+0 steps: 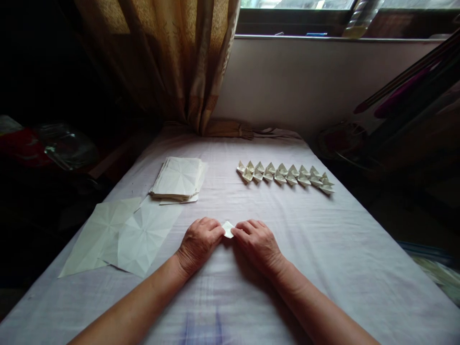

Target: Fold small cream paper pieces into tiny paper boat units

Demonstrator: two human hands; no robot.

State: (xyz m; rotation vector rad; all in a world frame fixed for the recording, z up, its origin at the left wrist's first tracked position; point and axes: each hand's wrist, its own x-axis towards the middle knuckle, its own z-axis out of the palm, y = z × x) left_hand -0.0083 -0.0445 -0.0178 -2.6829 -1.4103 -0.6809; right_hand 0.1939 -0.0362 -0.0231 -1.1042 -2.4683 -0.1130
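My left hand and my right hand rest side by side on the cloth-covered table, fingers curled inward. Together they pinch a small folded piece of white paper between their fingertips. Most of that piece is hidden under the fingers. Beyond the right hand lies a row of several small folded paper boats. Beyond the left hand sits a stack of creased square paper sheets.
Two loose creased sheets lie flat at the left, one overlapping the other. A curtain hangs at the far end under a window sill. Dark clutter stands off both table sides.
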